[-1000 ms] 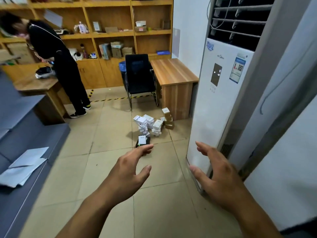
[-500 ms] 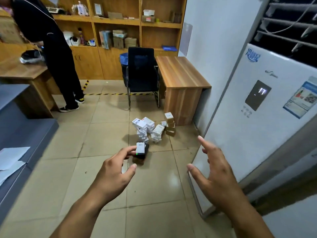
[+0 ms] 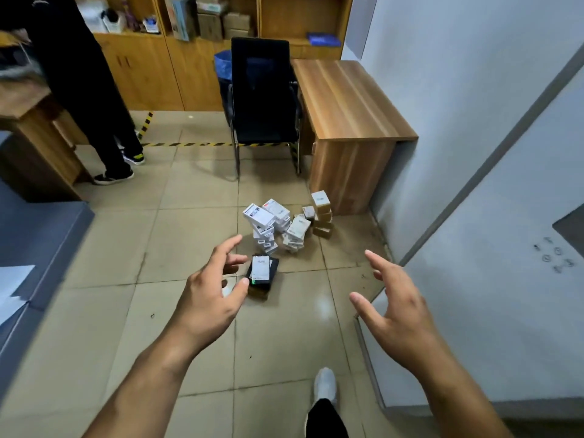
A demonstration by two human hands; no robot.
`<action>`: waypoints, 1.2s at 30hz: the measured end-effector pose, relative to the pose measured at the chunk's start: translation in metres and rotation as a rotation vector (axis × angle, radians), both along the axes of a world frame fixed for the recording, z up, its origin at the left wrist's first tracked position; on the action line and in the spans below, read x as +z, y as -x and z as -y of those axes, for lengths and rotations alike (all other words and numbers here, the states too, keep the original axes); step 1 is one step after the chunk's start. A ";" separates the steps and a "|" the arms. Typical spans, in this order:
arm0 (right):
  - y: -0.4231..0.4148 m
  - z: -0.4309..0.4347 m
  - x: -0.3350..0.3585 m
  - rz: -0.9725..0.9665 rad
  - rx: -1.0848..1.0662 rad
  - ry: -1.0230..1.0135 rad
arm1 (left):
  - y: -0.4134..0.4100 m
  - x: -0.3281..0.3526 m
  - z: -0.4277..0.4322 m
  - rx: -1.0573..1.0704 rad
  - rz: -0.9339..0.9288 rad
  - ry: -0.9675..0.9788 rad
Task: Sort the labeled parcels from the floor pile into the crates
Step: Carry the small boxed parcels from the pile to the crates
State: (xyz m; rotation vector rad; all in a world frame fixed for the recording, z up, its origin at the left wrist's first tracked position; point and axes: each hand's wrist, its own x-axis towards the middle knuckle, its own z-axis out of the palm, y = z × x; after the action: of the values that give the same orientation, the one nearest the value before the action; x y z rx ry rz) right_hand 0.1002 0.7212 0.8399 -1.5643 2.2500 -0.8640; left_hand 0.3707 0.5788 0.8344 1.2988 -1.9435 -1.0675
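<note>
Left hand [image 3: 210, 298]: ours, held out over the floor, fingers spread and loosely bent, holding nothing. It shows just beside the dark parcel [image 3: 262, 271], though we judge it to be well above it.

Right hand [image 3: 398, 308]: out to the right, fingers wide, thumb apart, empty.

Pile [image 3: 278, 227]: white labelled parcels in leaning stacks on the tiles ahead, near the foot of the desk [image 3: 347, 99]. A short column of brown boxes [image 3: 321, 214] stands at the desk's corner.

Dark parcel: flat, white label up, resting on another dark one, nearest to us and just apart from the pile.

Crates: none in view; we cannot tell where they stand.

Shoe [image 3: 325, 382]: ours, forward on the tiles.

Also present: chair [image 3: 262, 96]; a person [image 3: 79, 83] in black at the left; white cabinet [image 3: 505, 311] close on our right.

Step in hand, as we judge it: the approach, with no parcel picked yet.

To do it well:
- We crouch close before reaching.
- We take the dark parcel first, since it lies free of the stacks.
- We grip it by its long edges and leave the label uncovered for reading.
- From the leaning stacks we lift top parcels only, steadying the stack with the other hand, as a side pull would likely topple it.
- We mind the cabinet at our right elbow
</note>
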 end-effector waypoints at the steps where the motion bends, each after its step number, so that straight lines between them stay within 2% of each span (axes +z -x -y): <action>1: 0.013 0.015 -0.008 0.021 0.006 -0.005 | 0.012 -0.004 0.012 0.009 0.010 -0.012; 11: 0.143 0.182 -0.056 0.143 0.112 -0.053 | 0.144 -0.008 0.123 0.016 0.110 -0.016; 18: 0.178 0.273 -0.083 0.175 0.133 -0.132 | 0.176 -0.037 0.200 -0.040 0.197 -0.036; 30: 0.206 0.420 -0.106 0.123 -0.030 -0.286 | 0.220 -0.086 0.410 -0.120 0.128 -0.159; 36: 0.240 0.464 -0.132 0.145 -0.220 -0.286 | 0.267 -0.096 0.494 -0.211 0.158 -0.183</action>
State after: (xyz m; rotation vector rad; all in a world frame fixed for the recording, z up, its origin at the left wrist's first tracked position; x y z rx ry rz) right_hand -0.1399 0.2571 0.7083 -1.1102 2.3455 -0.6479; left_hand 0.1040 0.0845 0.7385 1.3312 -2.1814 -1.3058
